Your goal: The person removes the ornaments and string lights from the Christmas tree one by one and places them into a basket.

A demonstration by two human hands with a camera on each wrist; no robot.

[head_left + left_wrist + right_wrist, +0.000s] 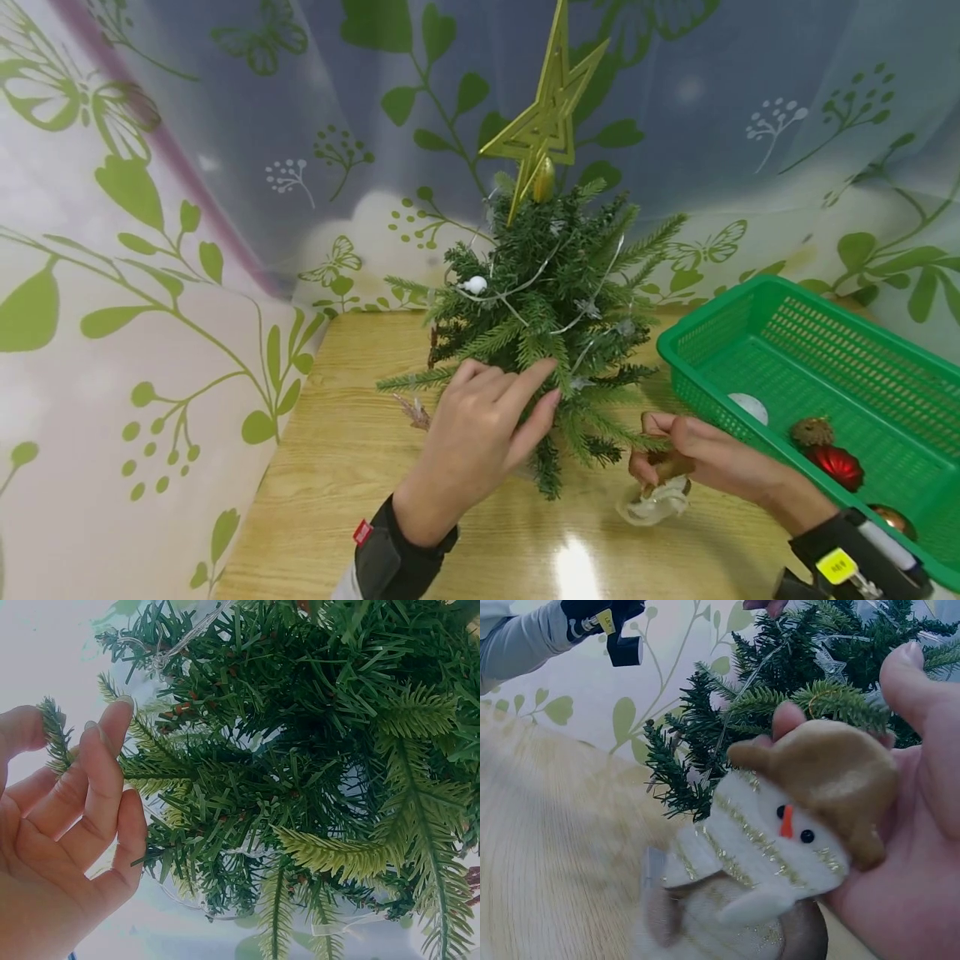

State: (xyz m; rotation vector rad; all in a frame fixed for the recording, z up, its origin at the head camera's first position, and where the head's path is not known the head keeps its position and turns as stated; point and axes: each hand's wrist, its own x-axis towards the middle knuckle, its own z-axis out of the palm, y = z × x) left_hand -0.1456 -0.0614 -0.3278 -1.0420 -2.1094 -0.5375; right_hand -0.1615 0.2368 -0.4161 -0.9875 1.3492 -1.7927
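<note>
A small artificial Christmas tree (pixel 517 325) stands on the table, topped by a gold star (pixel 551 117). My left hand (pixel 487 425) is at the tree's front, thumb and index finger apart among the needles. In the left wrist view, a sprig tip (pixel 56 739) lies against the loosely bent fingers of that hand (pixel 75 810). Low at the tree's right side, my right hand (pixel 712 458) holds a snowman ornament (pixel 780 832) with a brown hat and gold-striped scarf. A gold loop (pixel 817 697) shows at a branch above the hat; how it is attached is unclear.
On the right stands a green basket (pixel 757 292) with a white ball (pixel 750 408), a red ornament (pixel 836 467), a brown-gold ornament (pixel 812 431) and a copper ball (pixel 892 521). A patterned curtain (pixel 337 100) hangs behind the wooden table (pixel 300 500). Wire (pixel 525 287) winds round the tree.
</note>
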